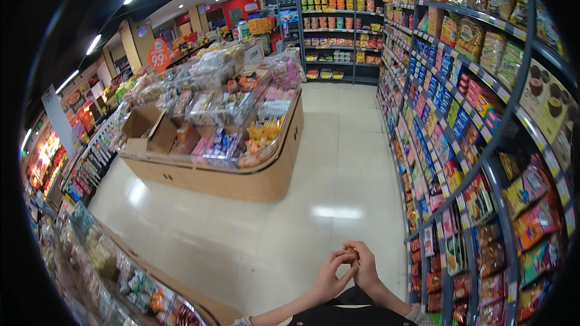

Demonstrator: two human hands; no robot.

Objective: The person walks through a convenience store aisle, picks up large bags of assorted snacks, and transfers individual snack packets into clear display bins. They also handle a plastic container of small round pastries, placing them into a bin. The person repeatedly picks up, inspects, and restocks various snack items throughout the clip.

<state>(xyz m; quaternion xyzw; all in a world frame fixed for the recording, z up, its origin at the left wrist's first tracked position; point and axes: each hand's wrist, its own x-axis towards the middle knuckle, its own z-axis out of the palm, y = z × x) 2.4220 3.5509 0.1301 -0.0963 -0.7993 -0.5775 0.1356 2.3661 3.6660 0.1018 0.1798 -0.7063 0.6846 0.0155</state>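
My left hand (334, 277) and my right hand (365, 266) meet in front of my body at the bottom of the head view. Their fingers touch each other, and the left thumb and fingers curve into a loop. I see no object in either hand, but the space between the fingertips is partly hidden. Below both hands is a dark garment or apron front (349, 314). Pale floor tiles (290, 240) stretch out ahead of them. Nearest on the right stand grey shelves with packaged snacks (491, 253).
A rounded wooden display counter (204, 179) holds bagged snacks and an open cardboard box (147, 129). Another snack bin (149, 290) stands at lower left. The aisle (340, 122) runs to back shelves of cup noodles (328, 22). A red price sign (159, 55) rises above the counter.
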